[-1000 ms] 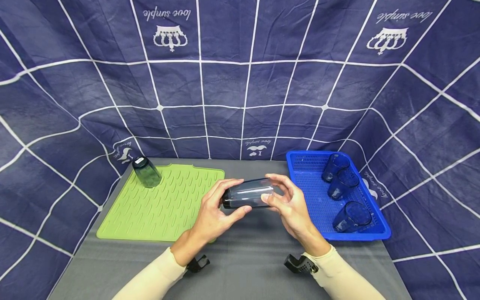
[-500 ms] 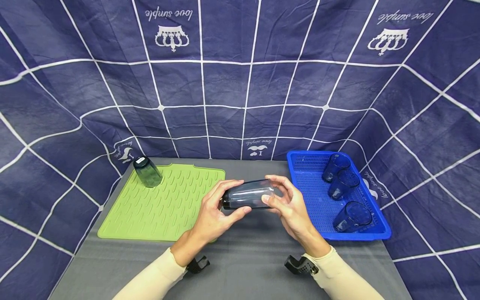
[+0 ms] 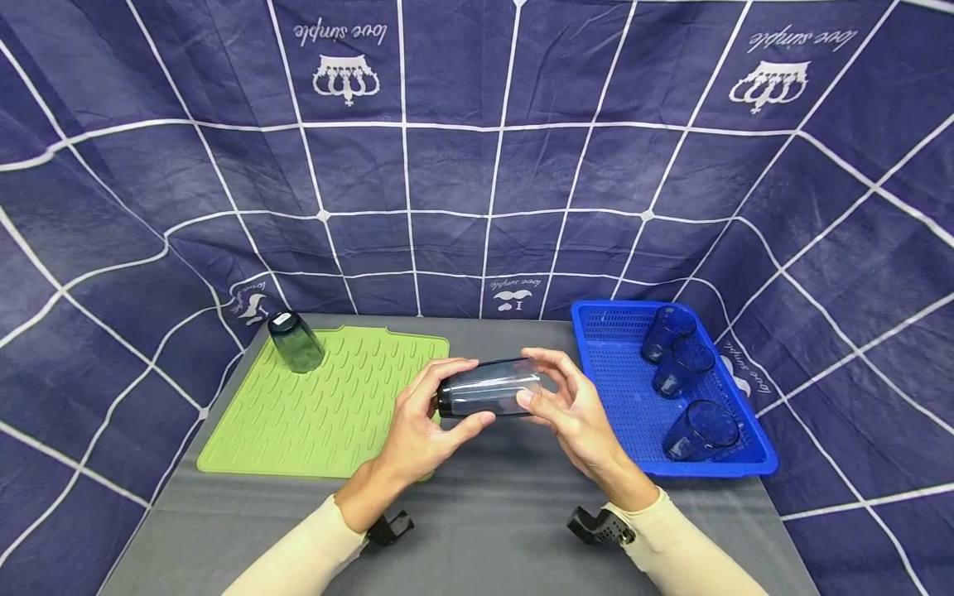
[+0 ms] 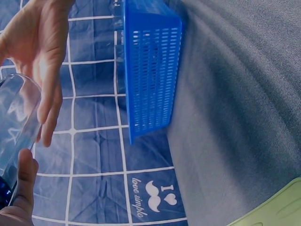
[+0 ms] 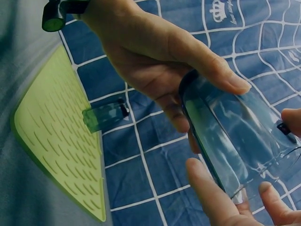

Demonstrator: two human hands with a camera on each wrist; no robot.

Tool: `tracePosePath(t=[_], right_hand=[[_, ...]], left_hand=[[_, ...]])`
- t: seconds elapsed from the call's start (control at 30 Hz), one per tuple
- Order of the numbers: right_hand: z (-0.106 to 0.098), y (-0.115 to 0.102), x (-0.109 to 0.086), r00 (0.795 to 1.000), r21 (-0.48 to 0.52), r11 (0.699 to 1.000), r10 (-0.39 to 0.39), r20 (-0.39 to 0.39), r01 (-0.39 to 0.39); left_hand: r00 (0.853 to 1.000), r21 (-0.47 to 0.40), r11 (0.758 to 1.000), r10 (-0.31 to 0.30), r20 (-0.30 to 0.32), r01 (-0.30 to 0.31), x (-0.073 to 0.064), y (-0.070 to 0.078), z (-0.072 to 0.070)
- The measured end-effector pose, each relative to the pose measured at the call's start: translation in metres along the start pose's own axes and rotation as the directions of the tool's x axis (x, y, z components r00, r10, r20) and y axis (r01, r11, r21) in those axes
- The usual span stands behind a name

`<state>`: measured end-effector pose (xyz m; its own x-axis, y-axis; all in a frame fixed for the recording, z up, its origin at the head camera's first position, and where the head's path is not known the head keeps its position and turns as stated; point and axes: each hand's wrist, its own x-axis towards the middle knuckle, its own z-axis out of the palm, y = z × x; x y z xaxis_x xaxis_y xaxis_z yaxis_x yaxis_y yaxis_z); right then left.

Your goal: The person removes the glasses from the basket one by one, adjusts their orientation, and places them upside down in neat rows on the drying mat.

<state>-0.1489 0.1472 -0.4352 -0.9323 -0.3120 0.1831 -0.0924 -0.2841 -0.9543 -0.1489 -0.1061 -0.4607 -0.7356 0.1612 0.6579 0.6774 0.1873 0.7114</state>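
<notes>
Gripped glass [image 3: 486, 386], your left hand [image 3: 422, 424] and your right hand [image 3: 574, 411] shifted slightly left, toward green mat [image 3: 328, 414], since half-second-old frame. Left: thumb and fingers clamped round dark base end. Right: thumb and fingers pinching rim end. Glass held sideways in midair above grey surface [image 3: 499, 521], between mat and blue basket [image 3: 614, 393]. Upside-down glass [image 3: 300, 348] on mat's far left corner. Three glasses [image 3: 681, 367], rims up, along basket's right side.
</notes>
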Motion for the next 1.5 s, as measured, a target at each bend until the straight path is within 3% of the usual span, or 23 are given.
tracePosePath(t=[0.37,0.7,0.93,1.5], right_hand=[[-0.002,0.000,-0.004,1.000,-0.107,0.994,0.002,0.008,-0.001],[-0.004,-0.005,-0.009,0.998,-0.251,0.966,-0.061,0.003,0.060],[-0.010,-0.004,-0.011,0.995,-0.288,0.952,-0.094,0.037,0.101],[-0.042,-0.005,-0.028,0.979,-0.492,0.852,-0.203,0.006,0.179]], left_hand=[[1.000,-0.004,1.000,0.004,-0.005,-0.004,-0.002,0.001,-0.004],[1.000,0.001,1.000,-0.010,-0.019,0.010,-0.006,0.002,-0.011],[0.999,0.009,1.000,-0.020,-0.048,0.021,-0.010,0.001,-0.021],[0.995,0.060,0.997,-0.043,-0.089,0.049,-0.013,-0.001,-0.040]])
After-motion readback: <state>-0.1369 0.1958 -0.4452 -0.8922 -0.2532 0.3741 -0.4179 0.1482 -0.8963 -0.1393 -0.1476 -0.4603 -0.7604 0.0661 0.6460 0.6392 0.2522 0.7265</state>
